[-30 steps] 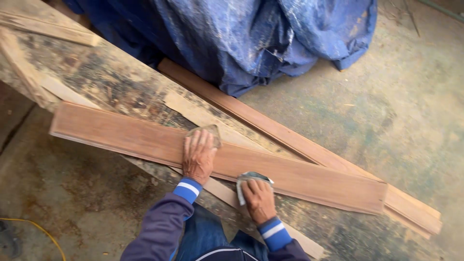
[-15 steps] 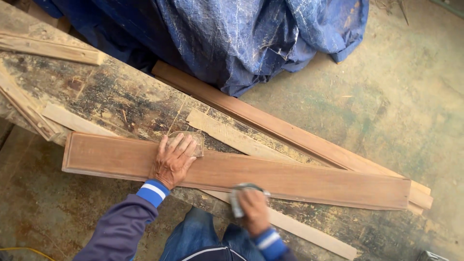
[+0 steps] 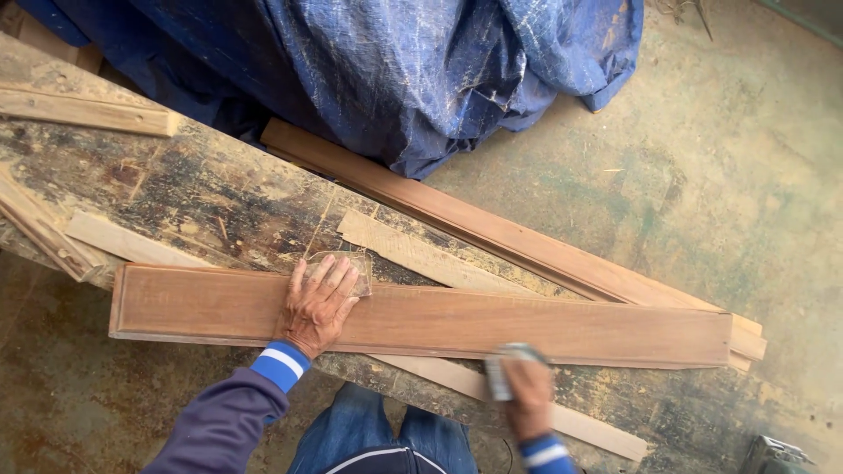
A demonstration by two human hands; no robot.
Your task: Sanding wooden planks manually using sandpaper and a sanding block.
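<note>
One long reddish wooden plank lies across the worn tabletop, its right end reaching out past the tabletop over the concrete floor; the left hand rests flat on it with the fingers spread, pressing a small piece of sandpaper at the far edge of the plank; the right hand is closed around a folded grey piece, probably sandpaper too, though blur makes it hard to tell, at the near edge of the plank. The two hands are well apart along the plank.

A second reddish plank lies behind the first one, slanted, and its right end passes under the end of the first; three pale thin wood strips are counted: one between the two planks, one at the left just beside the first plank, one below the near edge. Rougher wood pieces lie at the far left; a blue tarpaulin covers a bulk behind the tabletop and hides the far end of the second plank.
</note>
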